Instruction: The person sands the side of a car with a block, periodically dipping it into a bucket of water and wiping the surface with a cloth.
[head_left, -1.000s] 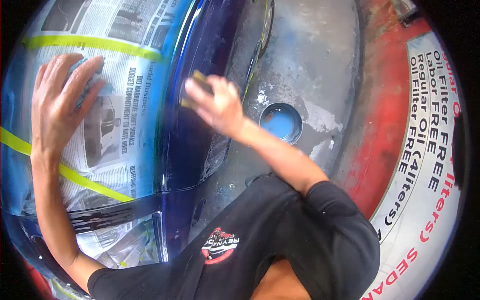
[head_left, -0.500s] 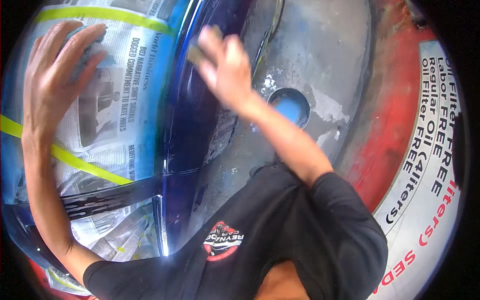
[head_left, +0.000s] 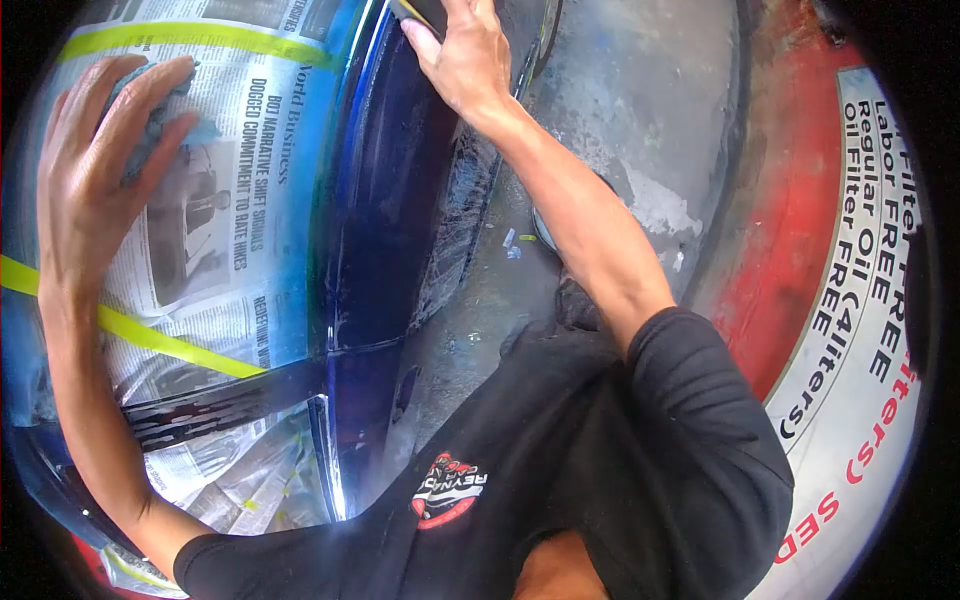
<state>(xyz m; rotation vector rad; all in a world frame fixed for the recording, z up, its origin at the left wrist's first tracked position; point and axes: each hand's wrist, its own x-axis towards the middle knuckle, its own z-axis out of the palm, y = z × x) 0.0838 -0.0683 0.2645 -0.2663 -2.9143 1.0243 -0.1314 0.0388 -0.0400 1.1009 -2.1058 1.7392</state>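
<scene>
Blue panel is running up the frame, wet-looking, beside newspaper masking held by yellow tape. Left hand is lying flat, fingers spread, pressing a blue cloth onto the paper. Right hand is clamping a dark pad against the panel's top edge. Risks: leaning weight is likely tearing the paper or lifting tape; the pad at the edge could slip off or cut through paint there.
</scene>
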